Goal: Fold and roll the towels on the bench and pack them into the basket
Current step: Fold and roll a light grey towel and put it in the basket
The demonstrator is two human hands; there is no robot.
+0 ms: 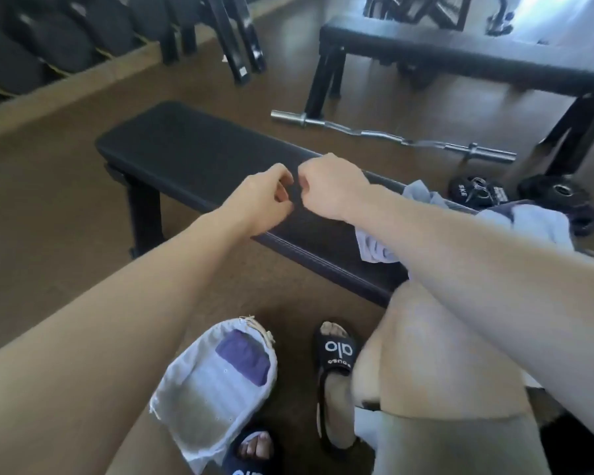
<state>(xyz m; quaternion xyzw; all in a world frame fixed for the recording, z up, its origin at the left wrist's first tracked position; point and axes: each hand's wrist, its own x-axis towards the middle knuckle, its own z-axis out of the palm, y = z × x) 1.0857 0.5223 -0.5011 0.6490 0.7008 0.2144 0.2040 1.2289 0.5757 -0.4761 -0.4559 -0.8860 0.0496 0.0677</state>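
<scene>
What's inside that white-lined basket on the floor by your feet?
The basket holds one purple towel, lying against its white liner near the far rim. The rest of the liner looks bare; the near left part is hidden behind the left forearm.

Gym: black padded flat bench (pixel 199 159) centre frame; chrome curl bar (pixel 391 137) and black weight plates (pixel 559 193) on brown floor, right.

Two benches: one tabletop (pixel 199 159) at centre, another (pixel 460 53) upper right. One pale towel heap (pixel 528 224) at right. One basket (pixel 213 389) holding one purple towel (pixel 244 358), lower centre. One curl bar (pixel 391 135). Two slides (pixel 336 351).
</scene>
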